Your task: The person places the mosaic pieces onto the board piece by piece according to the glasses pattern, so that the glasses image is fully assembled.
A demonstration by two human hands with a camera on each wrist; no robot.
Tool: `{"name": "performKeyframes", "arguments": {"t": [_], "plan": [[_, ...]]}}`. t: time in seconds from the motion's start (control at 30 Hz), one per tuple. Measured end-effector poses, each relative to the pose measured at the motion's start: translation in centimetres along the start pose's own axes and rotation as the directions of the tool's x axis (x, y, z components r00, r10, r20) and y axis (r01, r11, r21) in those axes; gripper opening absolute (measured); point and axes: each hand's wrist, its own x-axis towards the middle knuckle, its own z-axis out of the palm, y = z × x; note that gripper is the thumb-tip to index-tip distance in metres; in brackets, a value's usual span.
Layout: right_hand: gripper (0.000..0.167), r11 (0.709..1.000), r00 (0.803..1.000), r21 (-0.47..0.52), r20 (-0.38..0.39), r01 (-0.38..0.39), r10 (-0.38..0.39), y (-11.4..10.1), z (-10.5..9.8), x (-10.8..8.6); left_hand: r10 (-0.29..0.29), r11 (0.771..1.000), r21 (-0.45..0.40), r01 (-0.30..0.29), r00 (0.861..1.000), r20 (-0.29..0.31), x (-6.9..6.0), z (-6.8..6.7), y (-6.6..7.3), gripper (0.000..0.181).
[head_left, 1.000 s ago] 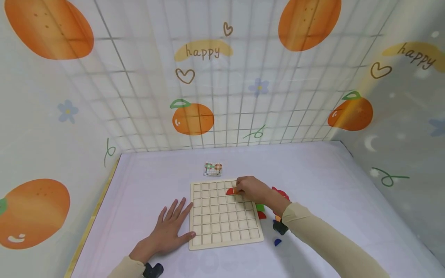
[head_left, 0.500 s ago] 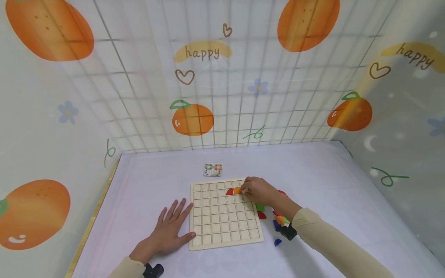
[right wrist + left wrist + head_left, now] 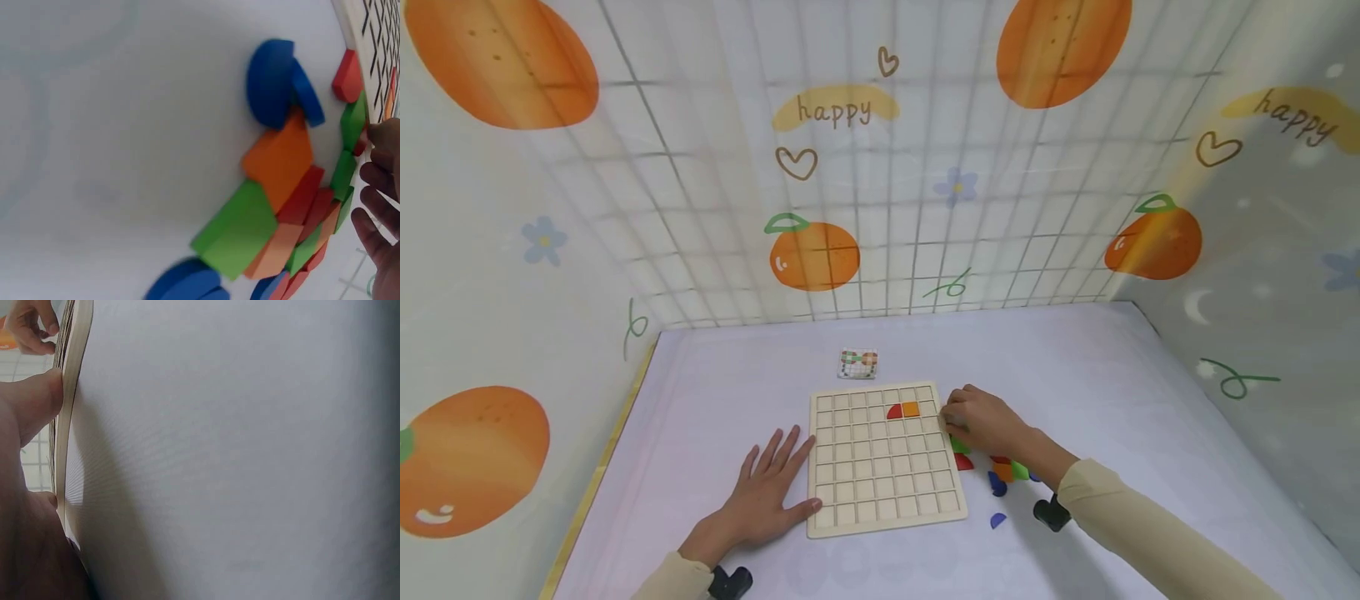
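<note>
- Gripping? Can't tell: right hand (image 3: 981, 419), right of pale wooden grid board (image 3: 880, 467).
- Left hand (image 3: 762, 502), fingers spread, touches its left edge.
- Inside: red quarter-circle tile (image 3: 895, 412), orange square tile (image 3: 911, 409).

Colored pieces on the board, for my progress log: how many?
2: a rounded red piece and an orange square to its right, both on the board, second row from the far edge. None looks hidden.

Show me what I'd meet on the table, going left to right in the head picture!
Left hand → card → red piece on the board → orange square → right hand.
</note>
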Motion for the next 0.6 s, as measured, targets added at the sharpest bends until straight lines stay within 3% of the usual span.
{"name": "performKeyframes", "arguments": {"t": [0.17,0.3,0.43,0.6], "plan": [[0.019,0.999,1.0,-0.046,0.01,-0.002,0.002,0.3,0.08,-0.63,-0.003,1.0,-0.006,0.003,1.0,-0.003,-0.07,-0.01,0.0,0.093],[0.019,0.999,0.999,-0.025,0.029,-0.036,0.037,0.29,-0.06,-0.85,-0.003,1.0,0.001,0.003,1.0,0.007,-0.02,0.08,-0.04,0.093],[0.017,0.991,0.99,0.054,0.077,-0.123,0.119,0.07,-0.28,-0.75,-0.001,1.0,0.005,0.001,1.0,0.002,0.05,0.17,-0.06,0.093],[0.012,0.958,0.964,0.159,0.16,-0.239,0.214,-0.11,-0.78,-0.36,0.015,1.0,-0.015,-0.016,0.999,-0.034,-0.09,0.16,-0.02,0.092]]}}
